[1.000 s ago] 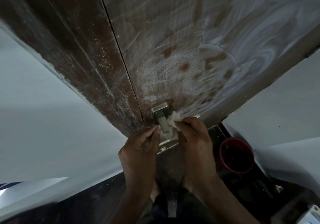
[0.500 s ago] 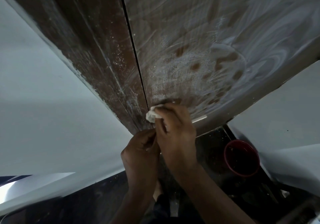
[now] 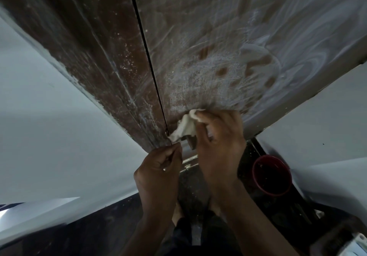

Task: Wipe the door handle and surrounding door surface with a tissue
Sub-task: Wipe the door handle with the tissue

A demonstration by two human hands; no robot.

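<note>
Pale walls (image 3: 59,117) flanked both sides of one brown door (image 3: 218,47), its face smeared w/ white swirls and specks. One thin dark gap (image 3: 147,53) ran down betw. door and frame (image 3: 89,47), ending just above my hands. Dark floor (image 3: 89,226) lay below, w/ one red bowl (image 3: 272,176) standing to the right, close to the door's bottom edge and well apart from my hands.

My right hand (image 3: 220,142) pinched one white tissue (image 3: 184,126), fingers curled round its upper end, tissue pressed vs. the door surface right beside the gap. Door handle (image 3: 191,143) mostly hidden under tissue and hand; only a small brown bit peeked out below the tissue, plus a pale metal strip (image 3: 189,159) beneath.

My left hand (image 3: 158,174) sat lower left, fingers curled in, thumb and forefinger pinched together near the tissue's lower corner; couldn't tell if that grip actually held the tissue. Two hands, both crowded at the gap's lower end.
</note>
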